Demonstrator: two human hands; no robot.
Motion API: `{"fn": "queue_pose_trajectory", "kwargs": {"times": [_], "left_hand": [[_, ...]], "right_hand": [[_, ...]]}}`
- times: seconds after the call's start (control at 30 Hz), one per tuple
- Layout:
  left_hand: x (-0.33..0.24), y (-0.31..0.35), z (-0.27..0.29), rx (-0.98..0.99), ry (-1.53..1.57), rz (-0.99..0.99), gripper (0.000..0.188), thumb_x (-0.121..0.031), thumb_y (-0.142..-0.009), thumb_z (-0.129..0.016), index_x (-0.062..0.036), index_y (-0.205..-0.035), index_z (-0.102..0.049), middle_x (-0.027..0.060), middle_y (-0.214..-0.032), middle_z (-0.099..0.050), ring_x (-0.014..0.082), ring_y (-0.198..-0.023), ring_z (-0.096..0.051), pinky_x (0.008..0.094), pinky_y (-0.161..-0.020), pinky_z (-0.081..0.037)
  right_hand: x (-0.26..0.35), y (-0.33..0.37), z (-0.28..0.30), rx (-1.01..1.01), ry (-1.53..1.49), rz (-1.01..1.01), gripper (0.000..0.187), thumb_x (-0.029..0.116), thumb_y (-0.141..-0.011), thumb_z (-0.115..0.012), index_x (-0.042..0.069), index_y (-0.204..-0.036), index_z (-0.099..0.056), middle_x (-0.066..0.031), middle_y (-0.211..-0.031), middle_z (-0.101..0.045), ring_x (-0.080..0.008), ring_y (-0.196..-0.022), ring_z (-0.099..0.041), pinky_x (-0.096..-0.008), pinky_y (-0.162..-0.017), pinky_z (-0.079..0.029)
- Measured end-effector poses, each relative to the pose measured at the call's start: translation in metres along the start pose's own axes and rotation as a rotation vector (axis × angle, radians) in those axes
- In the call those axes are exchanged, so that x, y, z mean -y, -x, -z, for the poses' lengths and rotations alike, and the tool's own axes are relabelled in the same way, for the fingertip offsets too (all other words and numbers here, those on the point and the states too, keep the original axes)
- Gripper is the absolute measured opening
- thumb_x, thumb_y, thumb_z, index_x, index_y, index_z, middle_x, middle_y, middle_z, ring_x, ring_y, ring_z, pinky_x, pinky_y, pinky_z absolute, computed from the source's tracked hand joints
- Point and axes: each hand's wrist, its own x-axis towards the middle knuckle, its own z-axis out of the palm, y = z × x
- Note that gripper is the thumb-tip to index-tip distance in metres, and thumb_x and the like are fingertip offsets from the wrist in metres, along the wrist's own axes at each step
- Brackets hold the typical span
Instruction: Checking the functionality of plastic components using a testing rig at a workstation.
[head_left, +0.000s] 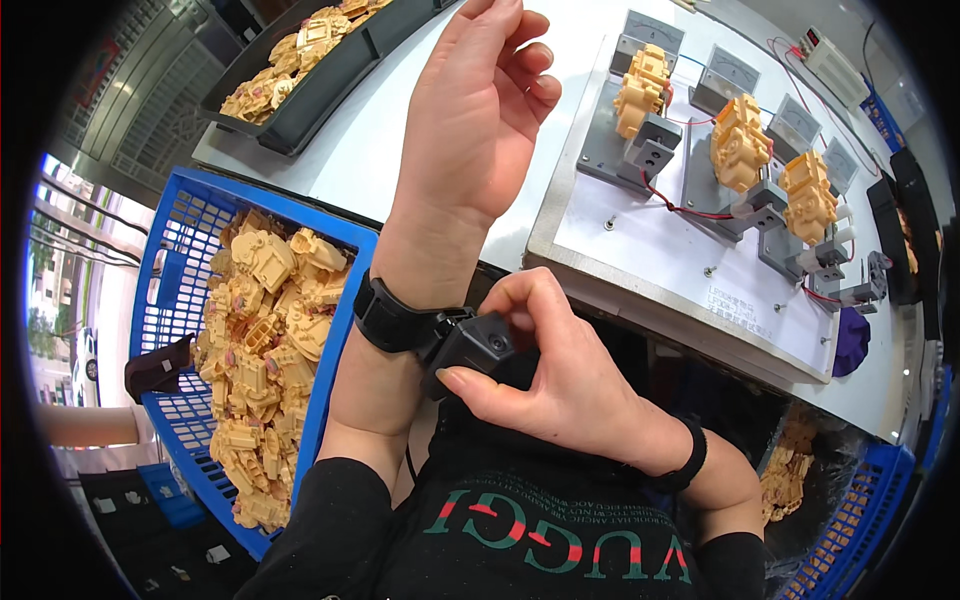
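**Adjusting the small black camera on my left wrist**

The small black camera point(478, 347) is a boxy, glossy block with a round lens on its face, fixed to a black wrist strap point(392, 318) that wraps my left wrist. It sits on the inner side of the wrist, just above my chest and in front of the near edge of the white table point(400, 150).

My right hand point(545, 365) pinches the camera: the thumb lies along its lower edge and the fingers point(520, 300) curl over its top, pressed close together around the block. A thin black band circles my right wrist.

My left hand point(480, 110) is raised over the table with nothing in it, its fingers loosely curled toward the palm and slightly apart.

To my left a blue plastic crate point(160, 260) is heaped with tan moulded plastic parts point(265, 340). On the table to the right a white test board point(690, 250) carries three of the same tan parts mounted on grey fixtures with red wires, and grey dial meters stand behind them. A dark tray point(310, 85) with more tan parts stands at the far left of the table.
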Motion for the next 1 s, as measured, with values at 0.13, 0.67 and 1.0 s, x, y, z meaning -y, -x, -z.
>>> {"fn": "queue_pose_trajectory", "kwargs": {"times": [0.13,0.67,1.0], "left_hand": [[-0.005,0.001,0.006,0.098,-0.165,-0.171,0.03,-0.013,-0.091,-0.06,-0.0065,-0.121,-0.057,-0.0019,-0.086,-0.057,0.008,-0.074,-0.05,0.0219,-0.064,-0.043],[0.08,0.118,-0.047,0.84,-0.635,0.544,0.088,-0.01,-0.073,-0.079,-0.0096,-0.144,-0.027,0.0096,-0.134,-0.044,0.0204,-0.126,-0.044,0.035,-0.099,-0.04],[0.11,0.124,-0.06,0.798,-0.43,0.98,0.054,-0.008,-0.084,-0.07,-0.002,-0.131,-0.044,0.0043,-0.114,-0.057,0.0099,-0.106,-0.055,0.0268,-0.091,-0.046]], "right_hand": [[0.011,-0.001,0.024,-0.082,-0.081,0.092,0.046,0.027,-0.085,-0.071,0.001,-0.112,-0.044,-0.0101,-0.085,-0.061,-0.0168,-0.08,-0.062,-0.028,-0.076,-0.05],[0.056,0.05,0.175,-1.225,-0.309,0.896,0.041,0.043,-0.097,-0.046,0.005,-0.111,-0.052,-0.0076,-0.093,-0.06,-0.0169,-0.084,-0.055,-0.0344,-0.078,-0.044],[0.054,0.054,0.178,-1.337,0.17,1.044,0.036,0.037,-0.099,-0.045,0.003,-0.109,-0.051,-0.0087,-0.088,-0.063,-0.0167,-0.083,-0.058,-0.0315,-0.08,-0.045]]}}
